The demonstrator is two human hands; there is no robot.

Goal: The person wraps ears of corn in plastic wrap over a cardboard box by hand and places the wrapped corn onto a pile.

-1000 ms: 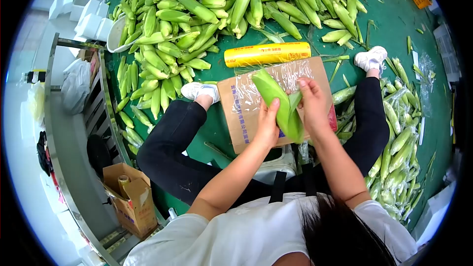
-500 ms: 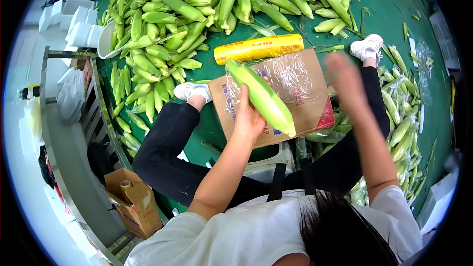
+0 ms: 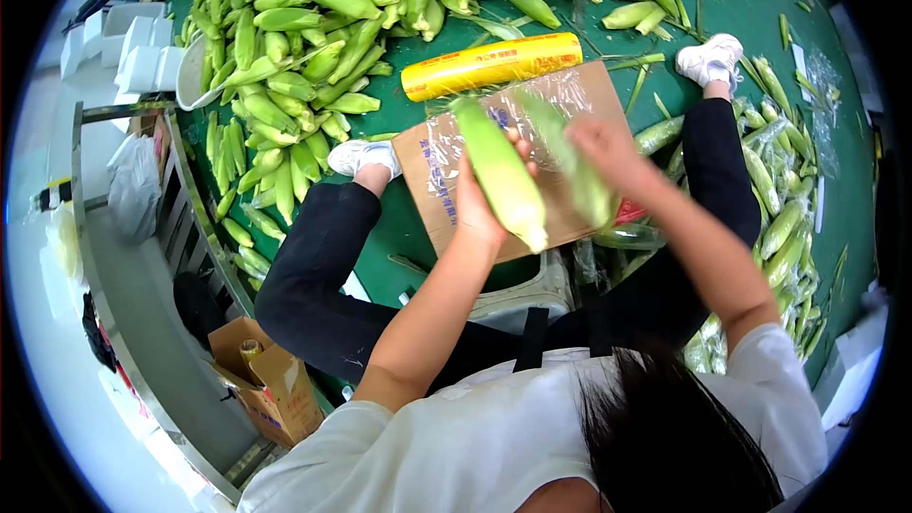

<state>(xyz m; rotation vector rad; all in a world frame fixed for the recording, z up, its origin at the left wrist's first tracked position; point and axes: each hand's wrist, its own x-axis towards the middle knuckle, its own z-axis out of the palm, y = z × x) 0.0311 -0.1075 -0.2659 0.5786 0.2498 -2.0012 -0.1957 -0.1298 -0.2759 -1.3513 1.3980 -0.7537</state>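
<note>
My left hand (image 3: 478, 201) is wrapped round an ear of corn (image 3: 505, 180) in pale green husk, tilted over the cardboard box, its stalk end toward me. Close to its right side, my right hand (image 3: 608, 152) is closed on a green husk leaf (image 3: 568, 157), which is smeared by motion. Whether the leaf's far end still joins the ear, I cannot tell. Beneath both hands lies the flat cardboard box (image 3: 418, 157), with clear film over part of its top. A yellow roll of cling film (image 3: 494, 65) rests along the box's far edge.
A large heap of unwrapped corn (image 3: 332, 47) covers the green floor ahead and to the left. Film-wrapped ears (image 3: 784, 228) are piled at the right. A metal rack (image 3: 84, 228) and an open carton (image 3: 275, 389) stand at the left.
My right hand has come in from the right to beside the corn and now grips a husk leaf. The ear in my left hand has turned more upright.
</note>
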